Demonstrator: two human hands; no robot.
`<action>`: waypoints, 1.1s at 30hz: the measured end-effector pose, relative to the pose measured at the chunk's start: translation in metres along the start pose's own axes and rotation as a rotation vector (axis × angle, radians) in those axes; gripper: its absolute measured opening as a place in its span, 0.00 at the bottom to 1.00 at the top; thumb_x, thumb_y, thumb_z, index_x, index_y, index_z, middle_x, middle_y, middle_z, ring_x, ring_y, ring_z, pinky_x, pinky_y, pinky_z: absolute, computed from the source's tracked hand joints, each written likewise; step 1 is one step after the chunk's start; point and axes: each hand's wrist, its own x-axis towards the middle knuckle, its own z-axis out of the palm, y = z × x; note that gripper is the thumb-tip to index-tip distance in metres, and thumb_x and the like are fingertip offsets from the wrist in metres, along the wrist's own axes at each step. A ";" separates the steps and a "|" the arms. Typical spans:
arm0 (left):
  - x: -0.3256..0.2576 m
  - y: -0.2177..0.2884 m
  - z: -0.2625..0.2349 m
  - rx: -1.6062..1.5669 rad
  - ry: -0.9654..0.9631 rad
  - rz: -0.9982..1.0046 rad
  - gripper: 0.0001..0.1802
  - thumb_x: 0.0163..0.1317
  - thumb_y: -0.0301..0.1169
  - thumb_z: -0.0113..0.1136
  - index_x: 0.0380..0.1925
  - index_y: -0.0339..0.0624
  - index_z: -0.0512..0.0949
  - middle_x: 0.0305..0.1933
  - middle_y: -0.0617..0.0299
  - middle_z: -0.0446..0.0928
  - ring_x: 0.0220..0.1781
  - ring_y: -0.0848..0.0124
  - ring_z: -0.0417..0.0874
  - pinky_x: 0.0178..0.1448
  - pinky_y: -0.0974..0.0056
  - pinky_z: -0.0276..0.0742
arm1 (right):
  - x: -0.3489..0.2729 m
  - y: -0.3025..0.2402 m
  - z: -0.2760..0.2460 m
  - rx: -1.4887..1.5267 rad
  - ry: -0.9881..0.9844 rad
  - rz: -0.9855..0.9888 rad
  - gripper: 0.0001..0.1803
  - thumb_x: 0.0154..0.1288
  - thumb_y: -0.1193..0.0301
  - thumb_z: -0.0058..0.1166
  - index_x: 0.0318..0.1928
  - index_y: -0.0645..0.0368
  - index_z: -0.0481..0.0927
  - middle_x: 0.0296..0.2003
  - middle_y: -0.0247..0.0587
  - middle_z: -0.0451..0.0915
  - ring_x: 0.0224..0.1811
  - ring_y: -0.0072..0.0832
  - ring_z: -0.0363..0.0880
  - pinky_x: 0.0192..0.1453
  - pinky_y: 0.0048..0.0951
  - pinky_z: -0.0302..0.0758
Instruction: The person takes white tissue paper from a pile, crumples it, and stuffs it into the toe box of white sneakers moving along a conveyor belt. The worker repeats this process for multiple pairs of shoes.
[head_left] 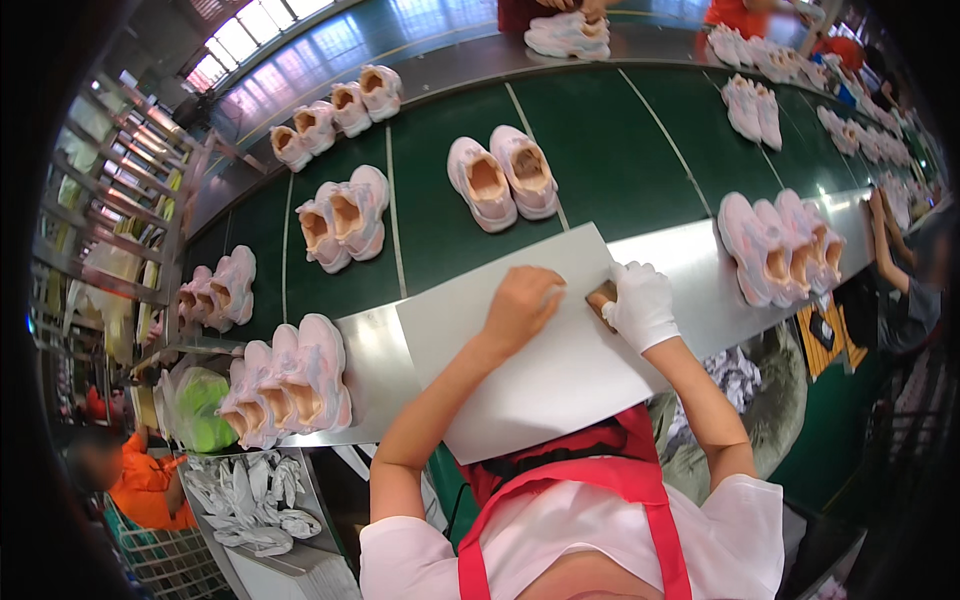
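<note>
A large white sheet or board (520,370) lies tilted in front of me, partly over the metal ledge and reaching back to my red apron (570,475). My left hand (522,310) is bare and hovers over or rests on the sheet. Its fingers are curled together, and anything inside them is hidden. My right hand (642,306) wears a white glove and grips a small flat brown piece (601,300) at the sheet's right edge. Just beyond the sheet, a pair of pale pink and white sneakers (500,178) stands on the green conveyor belt.
More sneakers (290,385) line the metal ledge (380,345) at left, and others (778,245) stand at right. Several pairs ride the belt (620,150). Crumpled grey-white paper (255,500) fills a bin at lower left. Co-workers are at the far side, right and lower left.
</note>
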 end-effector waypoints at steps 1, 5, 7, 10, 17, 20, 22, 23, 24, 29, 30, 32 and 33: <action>-0.010 0.008 0.009 -0.001 -0.077 0.047 0.09 0.51 0.23 0.60 0.35 0.40 0.75 0.37 0.57 0.76 0.41 0.59 0.75 0.48 0.59 0.68 | -0.010 -0.001 0.008 0.000 0.051 0.012 0.23 0.47 0.56 0.65 0.39 0.57 0.77 0.30 0.43 0.76 0.33 0.38 0.76 0.38 0.35 0.74; -0.026 0.009 0.033 0.089 -0.184 0.066 0.10 0.51 0.23 0.60 0.35 0.41 0.75 0.40 0.59 0.74 0.41 0.62 0.74 0.46 0.62 0.68 | -0.020 -0.003 0.031 0.242 0.093 0.066 0.20 0.49 0.61 0.63 0.39 0.57 0.76 0.32 0.44 0.77 0.38 0.41 0.77 0.42 0.37 0.74; -0.026 0.004 0.037 0.087 -0.216 0.035 0.10 0.51 0.23 0.60 0.36 0.41 0.75 0.42 0.60 0.74 0.43 0.62 0.73 0.46 0.62 0.68 | -0.015 -0.001 0.031 0.495 0.063 0.081 0.17 0.52 0.64 0.61 0.40 0.57 0.75 0.34 0.45 0.77 0.39 0.44 0.77 0.43 0.40 0.74; -0.024 0.002 0.039 0.070 -0.163 -0.011 0.12 0.51 0.23 0.60 0.38 0.42 0.75 0.45 0.60 0.73 0.44 0.61 0.73 0.48 0.62 0.68 | -0.008 0.002 0.026 0.454 0.107 0.192 0.12 0.55 0.67 0.57 0.39 0.57 0.76 0.34 0.48 0.77 0.40 0.47 0.77 0.45 0.42 0.74; -0.025 0.006 0.033 0.328 -0.039 0.193 0.10 0.49 0.24 0.61 0.35 0.40 0.76 0.51 0.59 0.73 0.45 0.63 0.73 0.54 0.53 0.69 | -0.022 0.000 0.026 0.774 -0.225 -0.110 0.12 0.56 0.66 0.52 0.38 0.59 0.76 0.35 0.56 0.78 0.40 0.50 0.77 0.44 0.43 0.73; -0.022 0.009 0.016 0.212 -0.050 0.220 0.04 0.50 0.21 0.56 0.27 0.39 0.73 0.33 0.55 0.75 0.32 0.62 0.75 0.46 0.53 0.71 | -0.025 0.002 0.022 0.987 -0.133 0.069 0.14 0.56 0.64 0.52 0.40 0.60 0.75 0.36 0.58 0.78 0.39 0.52 0.77 0.44 0.43 0.73; -0.024 0.019 0.003 -0.051 -0.132 0.031 0.03 0.50 0.19 0.52 0.23 0.39 0.71 0.21 0.55 0.70 0.23 0.60 0.72 0.38 0.56 0.69 | -0.022 0.003 0.016 0.907 -0.118 0.181 0.17 0.55 0.64 0.52 0.43 0.60 0.74 0.35 0.58 0.79 0.39 0.51 0.77 0.43 0.43 0.74; -0.025 0.024 -0.003 -0.134 -0.157 -0.009 0.04 0.50 0.19 0.50 0.22 0.38 0.70 0.16 0.56 0.67 0.19 0.60 0.70 0.33 0.57 0.67 | -0.020 0.003 0.012 0.827 -0.153 0.198 0.18 0.55 0.64 0.52 0.45 0.60 0.74 0.35 0.58 0.79 0.38 0.50 0.78 0.43 0.43 0.74; -0.025 0.028 -0.006 -0.119 -0.256 -0.155 0.04 0.51 0.19 0.51 0.21 0.38 0.71 0.16 0.56 0.67 0.19 0.60 0.68 0.31 0.57 0.66 | -0.019 0.002 0.008 0.758 -0.138 0.180 0.19 0.54 0.65 0.53 0.45 0.60 0.74 0.33 0.56 0.78 0.37 0.49 0.78 0.42 0.43 0.74; -0.031 0.028 0.015 0.257 -0.349 -0.063 0.03 0.52 0.21 0.54 0.23 0.39 0.73 0.14 0.59 0.67 0.19 0.60 0.64 0.27 0.58 0.62 | -0.054 0.019 0.018 0.832 0.646 0.157 0.12 0.51 0.74 0.55 0.38 0.61 0.77 0.31 0.47 0.76 0.35 0.41 0.77 0.40 0.35 0.74; -0.033 0.025 0.021 0.267 -0.305 -0.045 0.03 0.52 0.21 0.55 0.23 0.39 0.74 0.15 0.59 0.67 0.20 0.60 0.64 0.27 0.58 0.62 | -0.076 0.032 0.031 1.060 0.632 0.199 0.10 0.50 0.77 0.55 0.36 0.62 0.77 0.31 0.45 0.76 0.34 0.39 0.76 0.39 0.31 0.74; -0.039 0.018 0.028 0.252 -0.236 0.005 0.02 0.52 0.20 0.55 0.24 0.39 0.75 0.16 0.58 0.68 0.21 0.60 0.64 0.27 0.57 0.61 | -0.123 0.070 0.068 1.153 0.724 0.422 0.04 0.60 0.72 0.53 0.33 0.60 0.77 0.24 0.38 0.75 0.28 0.25 0.74 0.35 0.24 0.71; -0.042 0.015 0.029 0.275 -0.262 -0.034 0.02 0.54 0.21 0.54 0.25 0.38 0.75 0.17 0.57 0.68 0.21 0.61 0.64 0.27 0.58 0.61 | -0.145 0.092 0.094 1.246 0.764 0.585 0.12 0.67 0.65 0.48 0.31 0.59 0.76 0.21 0.33 0.74 0.23 0.20 0.70 0.29 0.23 0.68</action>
